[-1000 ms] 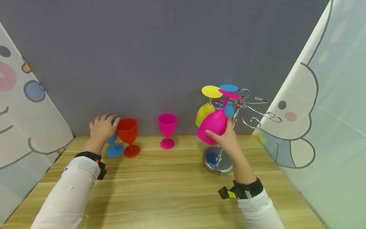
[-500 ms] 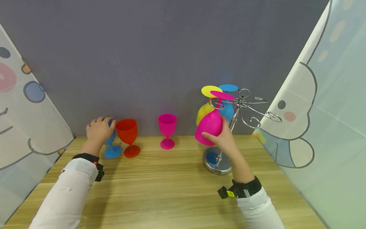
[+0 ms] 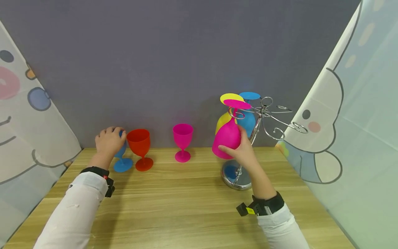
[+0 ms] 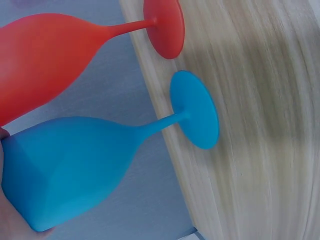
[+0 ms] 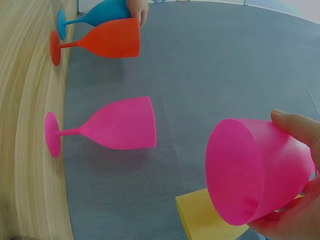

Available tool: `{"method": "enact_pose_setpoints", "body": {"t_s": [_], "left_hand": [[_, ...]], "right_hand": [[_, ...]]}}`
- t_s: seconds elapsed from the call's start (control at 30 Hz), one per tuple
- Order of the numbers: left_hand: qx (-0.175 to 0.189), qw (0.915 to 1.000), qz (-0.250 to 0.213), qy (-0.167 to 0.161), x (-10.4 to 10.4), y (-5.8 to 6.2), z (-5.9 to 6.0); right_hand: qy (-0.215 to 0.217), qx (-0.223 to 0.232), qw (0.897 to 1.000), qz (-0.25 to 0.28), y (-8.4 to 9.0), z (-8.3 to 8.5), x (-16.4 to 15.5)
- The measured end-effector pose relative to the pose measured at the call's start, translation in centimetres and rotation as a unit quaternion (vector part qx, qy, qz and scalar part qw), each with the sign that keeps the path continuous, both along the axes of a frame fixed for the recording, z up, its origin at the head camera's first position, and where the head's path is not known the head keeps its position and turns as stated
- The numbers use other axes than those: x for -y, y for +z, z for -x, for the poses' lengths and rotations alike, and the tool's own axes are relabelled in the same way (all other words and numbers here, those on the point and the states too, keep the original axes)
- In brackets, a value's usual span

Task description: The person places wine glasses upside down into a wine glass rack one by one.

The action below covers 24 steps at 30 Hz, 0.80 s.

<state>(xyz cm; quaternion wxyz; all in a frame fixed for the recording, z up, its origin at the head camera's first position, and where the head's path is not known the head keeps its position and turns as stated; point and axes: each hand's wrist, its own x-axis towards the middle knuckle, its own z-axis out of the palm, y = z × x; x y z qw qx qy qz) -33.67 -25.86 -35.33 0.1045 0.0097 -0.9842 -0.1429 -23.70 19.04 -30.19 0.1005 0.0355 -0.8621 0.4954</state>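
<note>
My right hand [image 3: 242, 150] grips a pink goblet [image 3: 227, 140] by its bowl, held upside down. The goblet's stem is at the curled end of an arm on the metal rack [image 3: 237, 177], with its foot above the wire. Behind it, a yellow goblet [image 3: 224, 121] and a blue goblet [image 3: 247, 122] hang foot up. My left hand [image 3: 109, 141] holds the rim of another blue goblet [image 4: 75, 165], which stands upright on the table. Beside that stands a red goblet [image 3: 139, 142]. A second pink goblet [image 3: 182, 136] stands upright between the two hands.
The wooden table [image 3: 174, 204] runs back to a grey panel [image 3: 174, 62]. Bare curled arms [image 3: 296, 126] of the rack stick out to the right. Printed cloth screens [image 3: 323, 103] close off both sides.
My right hand has moved left with the pink goblet, bringing its stem to the rack arm's curled end. My left hand and its blue goblet have shifted slightly left.
</note>
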Motion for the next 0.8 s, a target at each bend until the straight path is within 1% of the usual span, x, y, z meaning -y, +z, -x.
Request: {"method": "enact_pose_setpoints", "body": {"t_s": [0.23, 0.37, 0.57, 0.8], "left_hand": [[-0.005, 1.0, 0.004, -0.007, -0.2, 0.1, 0.0], [-0.005, 0.9999, 0.009, -0.01, -0.1, 0.0, -0.2], [-0.004, 0.9998, 0.016, -0.011, 0.1, -0.1, -0.3], [-0.011, 0.9998, 0.015, -0.011, 0.1, -0.1, -0.2]], "right_hand": [[0.008, 0.001, 1.0, -0.015, -0.4, -0.3, -0.1], [0.008, -0.001, 1.0, -0.018, -0.6, -0.6, -0.1], [-0.001, 0.01, 1.0, -0.01, -0.9, -1.0, -0.1], [-0.018, 0.002, 1.0, -0.008, -1.2, -1.0, -0.3]]}}
